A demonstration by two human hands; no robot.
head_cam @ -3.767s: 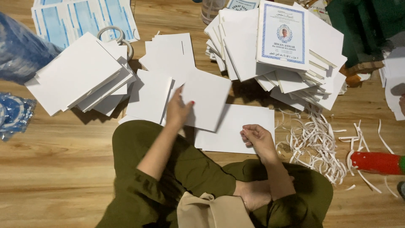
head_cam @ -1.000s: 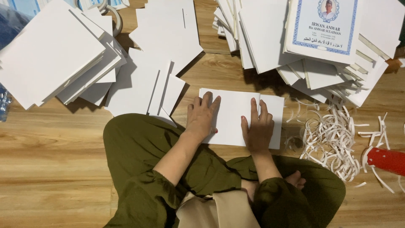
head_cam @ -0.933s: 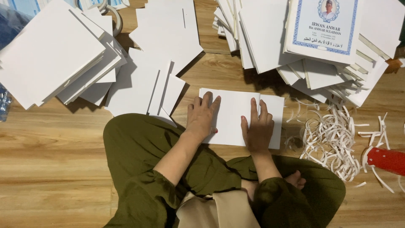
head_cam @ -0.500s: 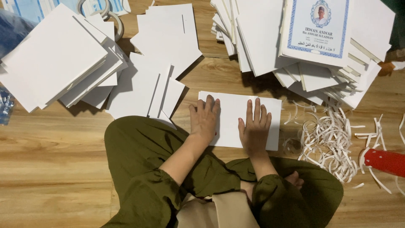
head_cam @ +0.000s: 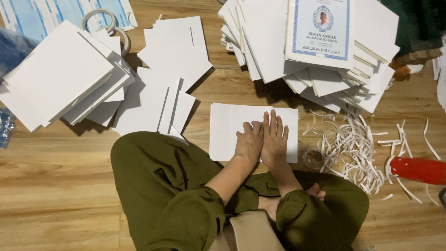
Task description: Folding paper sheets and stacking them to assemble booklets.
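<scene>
A white folded sheet (head_cam: 227, 130) lies flat on the wooden floor just in front of my crossed legs. My left hand (head_cam: 248, 142) rests on its middle with the fingers curled down. My right hand (head_cam: 275, 139) lies flat beside it, fingers straight and together, pressing on the same sheet. The two hands touch side by side. Neither hand grips anything.
A stack of white cards (head_cam: 60, 76) sits at the left, with loose white sheets (head_cam: 172, 51) beside it. A heap of booklets topped by a blue-bordered cover (head_cam: 320, 30) is at the upper right. Paper strips (head_cam: 346, 144) and a red tool (head_cam: 418, 169) lie at the right. Tape rolls (head_cam: 104, 23) sit at the top left.
My hands were spread apart on the sheet; they have slid together to its middle. My left fingers have curled, and the sheet now looks folded narrower.
</scene>
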